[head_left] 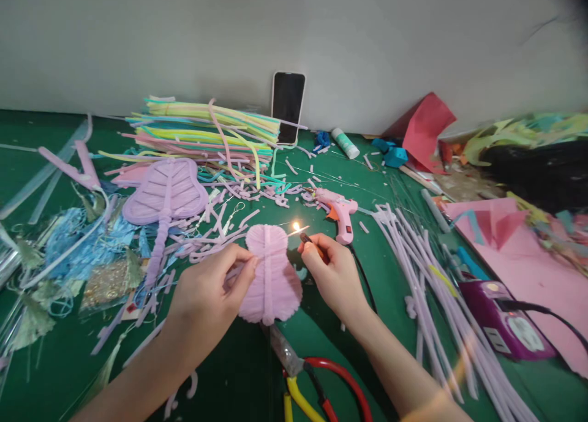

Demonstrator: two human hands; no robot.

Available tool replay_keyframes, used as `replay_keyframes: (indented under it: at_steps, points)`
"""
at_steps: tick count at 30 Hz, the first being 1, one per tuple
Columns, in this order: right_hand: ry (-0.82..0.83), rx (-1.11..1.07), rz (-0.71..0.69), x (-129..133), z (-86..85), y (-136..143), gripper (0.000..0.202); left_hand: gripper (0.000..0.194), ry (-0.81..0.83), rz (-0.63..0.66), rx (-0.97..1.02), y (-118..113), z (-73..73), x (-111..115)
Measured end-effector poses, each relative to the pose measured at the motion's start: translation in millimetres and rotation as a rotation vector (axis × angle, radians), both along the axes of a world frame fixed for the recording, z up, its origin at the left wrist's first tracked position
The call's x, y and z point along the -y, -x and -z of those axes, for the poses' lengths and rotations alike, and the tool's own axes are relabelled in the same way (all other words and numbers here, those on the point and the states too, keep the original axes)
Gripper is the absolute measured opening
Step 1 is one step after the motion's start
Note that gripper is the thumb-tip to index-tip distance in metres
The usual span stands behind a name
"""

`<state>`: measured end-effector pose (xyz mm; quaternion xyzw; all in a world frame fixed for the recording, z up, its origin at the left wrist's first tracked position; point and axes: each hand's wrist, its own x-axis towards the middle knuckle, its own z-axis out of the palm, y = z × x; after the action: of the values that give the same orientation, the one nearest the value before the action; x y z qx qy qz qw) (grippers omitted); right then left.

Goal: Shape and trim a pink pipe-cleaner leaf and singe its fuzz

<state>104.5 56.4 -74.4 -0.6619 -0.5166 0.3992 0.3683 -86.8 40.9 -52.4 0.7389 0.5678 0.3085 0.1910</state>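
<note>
Across the green table (pixel 234 379), your left hand (pixel 202 287), left of centre, pinches something between thumb and forefinger; your right hand (pixel 335 269), right of centre, has its fingers closed round a dark lighter (pixel 306 239). The pinched thing is the fuzzy lilac piece (pixel 275 287), lower middle of the frame. Let the right hand drift left and the small flame (pixel 296 225) could scorch its upper edge.
</note>
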Motion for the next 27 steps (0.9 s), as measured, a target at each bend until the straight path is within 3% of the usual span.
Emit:
replay_keyframes:
  at_steps: [9, 18, 27]
  points:
    - [-0.029, -0.018, 0.040, -2, -1.3, -5, 0.025, 0.012, -0.033, -0.018, -0.006, -1, 1.5, -2]
    - [0.026, 0.003, -0.059, 5, -0.1, 7, 0.026, 0.013, -0.044, -0.011, -0.016, -1, 0.7, -1]
    - [0.026, -0.002, -0.044, 4, 1.0, 4, 0.025, 0.015, -0.181, 0.018, -0.077, 0, 5.2, -1]
